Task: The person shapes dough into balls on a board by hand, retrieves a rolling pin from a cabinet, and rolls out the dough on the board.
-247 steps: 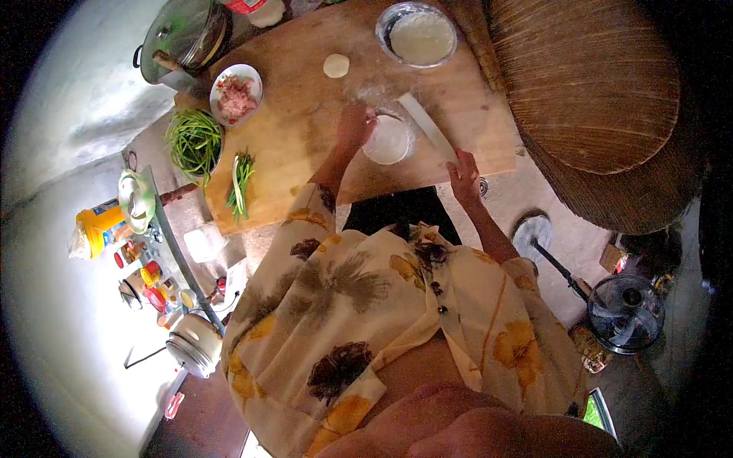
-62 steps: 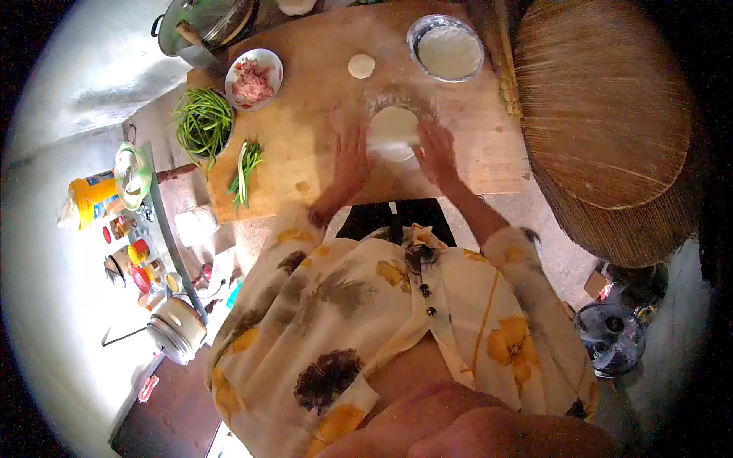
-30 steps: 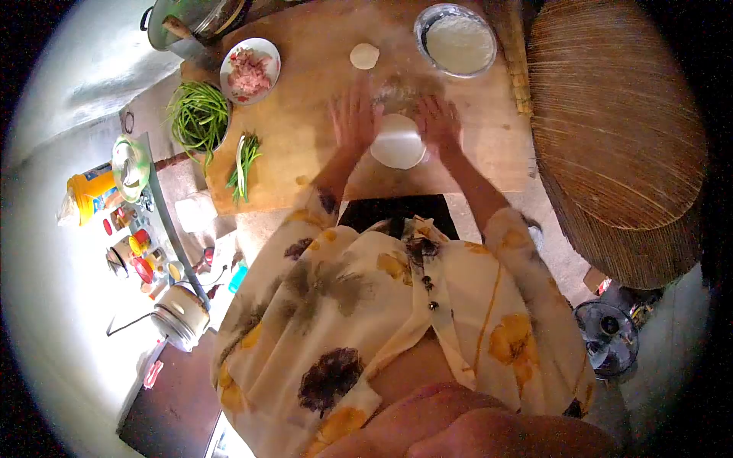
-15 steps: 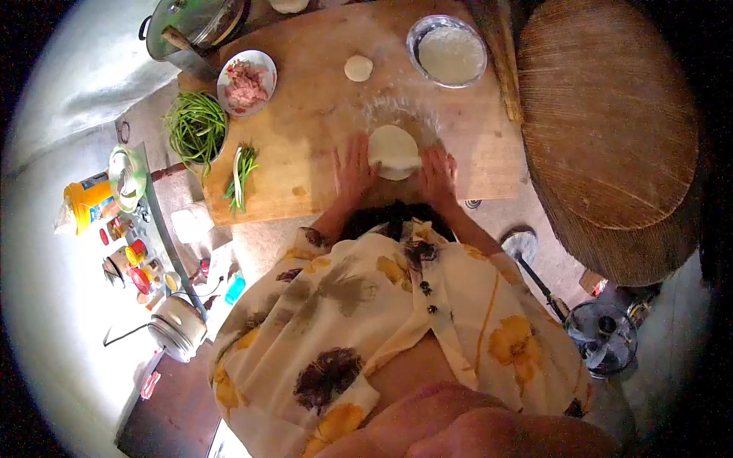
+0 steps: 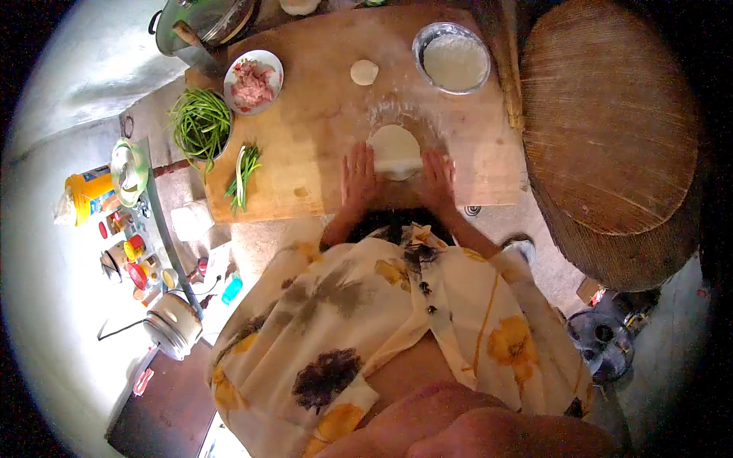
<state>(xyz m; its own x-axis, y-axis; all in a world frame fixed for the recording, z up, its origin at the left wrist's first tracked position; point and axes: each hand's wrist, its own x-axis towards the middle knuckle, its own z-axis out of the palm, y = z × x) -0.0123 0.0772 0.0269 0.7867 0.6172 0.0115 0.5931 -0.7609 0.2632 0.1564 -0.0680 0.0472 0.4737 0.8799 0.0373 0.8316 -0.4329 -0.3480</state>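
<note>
A flat round of pale dough (image 5: 394, 143) lies on the wooden board (image 5: 305, 137), close in front of me. My left hand (image 5: 358, 174) is at its left side, fingers stretched forward and flat. On the right side, my right hand (image 5: 437, 177) lies in much the same way, fingers extended. Between the palms a pale band crosses the near part of the dough; I cannot tell whether it is a rolling pin or the dough's own edge. Loose flour (image 5: 397, 111) is scattered just beyond. Farther back sits a small dough piece (image 5: 364, 72).
A metal bowl of flour (image 5: 455, 62) stands at the back right. On the left are a plate of minced meat (image 5: 254, 82), green beans (image 5: 200, 126) and spring onions (image 5: 242, 177). A knife (image 5: 195, 47) lies by a pot (image 5: 206, 23). A large round woven lid (image 5: 611, 114) is at right.
My hands have shifted slightly, the left one a little to the right with its fingers straighter. The dough round stays between them. The whole view has moved a little.
</note>
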